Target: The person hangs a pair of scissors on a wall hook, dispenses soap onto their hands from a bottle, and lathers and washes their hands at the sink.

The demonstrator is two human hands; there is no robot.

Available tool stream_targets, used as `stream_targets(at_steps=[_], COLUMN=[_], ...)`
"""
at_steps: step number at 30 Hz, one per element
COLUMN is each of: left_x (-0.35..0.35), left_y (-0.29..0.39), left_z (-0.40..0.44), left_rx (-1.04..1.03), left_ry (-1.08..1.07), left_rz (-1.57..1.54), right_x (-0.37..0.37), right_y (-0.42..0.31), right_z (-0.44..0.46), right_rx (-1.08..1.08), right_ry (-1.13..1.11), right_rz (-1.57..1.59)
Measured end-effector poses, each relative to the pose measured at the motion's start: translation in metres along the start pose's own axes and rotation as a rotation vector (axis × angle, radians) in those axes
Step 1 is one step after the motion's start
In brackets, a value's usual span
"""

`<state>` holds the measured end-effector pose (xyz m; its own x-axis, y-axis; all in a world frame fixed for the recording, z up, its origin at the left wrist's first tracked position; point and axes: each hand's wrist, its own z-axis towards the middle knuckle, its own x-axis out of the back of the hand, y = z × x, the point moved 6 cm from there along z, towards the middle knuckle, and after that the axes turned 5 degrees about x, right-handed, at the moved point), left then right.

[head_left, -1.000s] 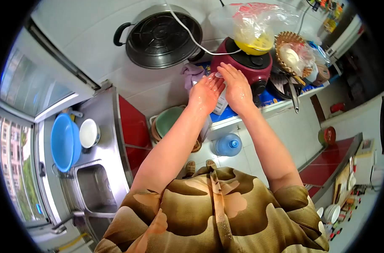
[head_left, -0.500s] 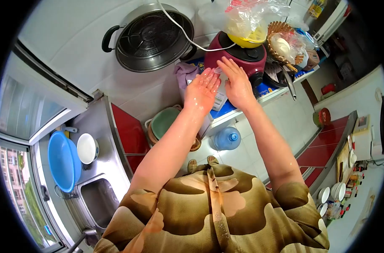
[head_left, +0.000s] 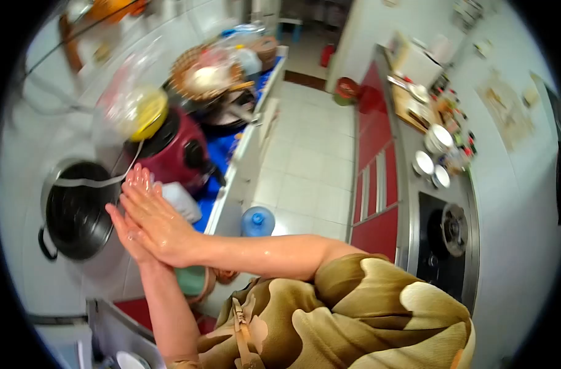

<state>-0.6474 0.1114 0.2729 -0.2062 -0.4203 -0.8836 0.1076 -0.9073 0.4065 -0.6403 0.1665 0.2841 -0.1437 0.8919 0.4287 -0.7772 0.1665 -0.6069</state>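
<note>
My two wet hands lie palm to palm at the left of the head view. My right hand (head_left: 160,221) is on top, fingers stretched out and held side by side. Beneath it my left hand (head_left: 128,238) shows its thumb side and some fingertips; its palm is covered. No object shows between them. Both hands glisten. Just beyond the fingertips stand a dark red cooker (head_left: 176,150) and a white container (head_left: 182,202). Left of the hands is a black steamer pot (head_left: 80,212) with a side handle.
A yellow bowl (head_left: 149,117) with plastic bags sits on the cooker. Behind it are a wicker basket (head_left: 188,71) and a pan (head_left: 225,117). A blue water jug (head_left: 257,221) stands on the floor. At right, a counter holds white bowls (head_left: 438,138) and a gas stove (head_left: 446,230).
The view has swung to the right, bringing the stove into sight. My hands, apart and palm-up on the left before, have come together, the right laid over the left.
</note>
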Motion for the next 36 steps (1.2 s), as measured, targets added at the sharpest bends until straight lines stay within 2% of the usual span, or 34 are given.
stream_targets(at_steps=[1, 2, 3, 5, 7, 9, 10, 11, 13, 14, 15, 17, 19, 20, 21, 23, 24, 25, 27, 28, 29, 31, 32, 33, 35, 36], left_x=[-0.013, -0.029, -0.048, -0.078, -0.072, -0.082, -0.089, -0.096, -0.108, -0.113, -0.133, -0.118, -0.113, -0.114, -0.119, -0.148, -0.173, -0.183, -0.188, -0.19, -0.193, -0.196, -0.189, -0.178, -0.181, -0.185], left_y=[-0.011, -0.023, -0.037, -0.074, -0.099, -0.128, -0.143, -0.153, -0.18, -0.202, -0.216, -0.229, -0.241, -0.239, -0.24, -0.251, -0.259, -0.268, -0.288, -0.297, -0.306, -0.322, -0.338, -0.356, -0.377, -0.39], left_z=[0.004, 0.01, 0.014, 0.015, 0.03, 0.045, 0.045, 0.048, 0.041, 0.036, 0.033, 0.045, 0.054, 0.06, 0.065, 0.062, 0.058, 0.062, 0.069, 0.071, 0.071, 0.072, 0.075, 0.078, 0.086, 0.097], left_rx=[0.023, 0.014, 0.0, 0.105, 0.19, 0.258, 0.281, 0.289, 0.328, 0.474, 0.506, 0.327, 0.333, 0.325, 0.328, 0.389, 0.344, 0.305, 0.202, 0.192, 0.186, 0.139, 0.188, 0.335, 0.388, 0.447], left_ry=[0.024, 0.005, -0.008, 0.154, 0.149, -0.132, -0.2, -0.221, 0.022, -0.068, -0.162, -0.02, -0.081, -0.12, -0.163, -0.22, -0.31, -0.326, -0.272, -0.213, -0.207, -0.129, -0.15, -0.092, -0.039, -0.142], left_rz=[-0.044, 0.006, 0.061, 0.114, 0.094, -0.011, 0.017, 0.018, 0.114, 0.032, 0.018, 0.471, 0.471, 0.388, 0.302, 0.003, -0.023, 0.115, 0.293, 0.351, 0.358, 0.38, 0.367, 0.326, 0.114, 0.096], right_x=[0.012, 0.032, 0.058, 0.111, 0.127, 0.144, 0.153, 0.168, 0.219, 0.243, 0.276, 0.276, 0.279, 0.285, 0.295, 0.299, 0.314, 0.322, 0.335, 0.352, 0.359, 0.391, 0.402, 0.411, 0.419, 0.416], right_y=[-0.001, 0.0, 0.005, 0.025, 0.03, 0.013, 0.021, 0.034, 0.039, 0.053, 0.042, 0.061, 0.066, 0.058, 0.061, 0.077, 0.081, 0.089, 0.119, 0.125, 0.127, 0.104, 0.106, 0.1, 0.102, 0.118], right_z=[-0.002, 0.007, 0.02, 0.03, 0.002, -0.029, -0.027, -0.029, -0.019, -0.025, -0.028, -0.041, -0.058, -0.058, -0.054, -0.045, -0.044, -0.044, -0.045, -0.05, -0.051, -0.055, -0.058, -0.062, -0.075, -0.083], right_rx=[-0.048, 0.024, 0.143, -0.031, 0.018, 0.035, -0.081, -0.074, 0.076, 0.145, 0.087, -0.143, -0.146, -0.141, -0.132, -0.163, -0.182, -0.248, -0.31, -0.313, -0.312, -0.162, -0.069, 0.073, 0.106, -0.032], right_ry=[-0.038, 0.024, 0.148, 0.262, 0.303, 0.367, 0.515, 0.532, 0.306, 0.542, 0.587, 0.271, 0.531, 0.548, 0.56, 0.337, 0.408, 0.518, 0.692, 0.725, 0.72, 0.732, 0.764, 0.761, 0.746, 0.706], right_rz=[0.07, 0.013, -0.188, -0.064, -0.248, -0.323, -0.37, -0.383, -0.453, -0.586, -0.541, -0.558, -0.127, 0.033, 0.035, 0.875, 0.899, 0.958, 0.988, 0.491, 0.501, -0.372, -0.498, -0.554, -0.317, -0.052])
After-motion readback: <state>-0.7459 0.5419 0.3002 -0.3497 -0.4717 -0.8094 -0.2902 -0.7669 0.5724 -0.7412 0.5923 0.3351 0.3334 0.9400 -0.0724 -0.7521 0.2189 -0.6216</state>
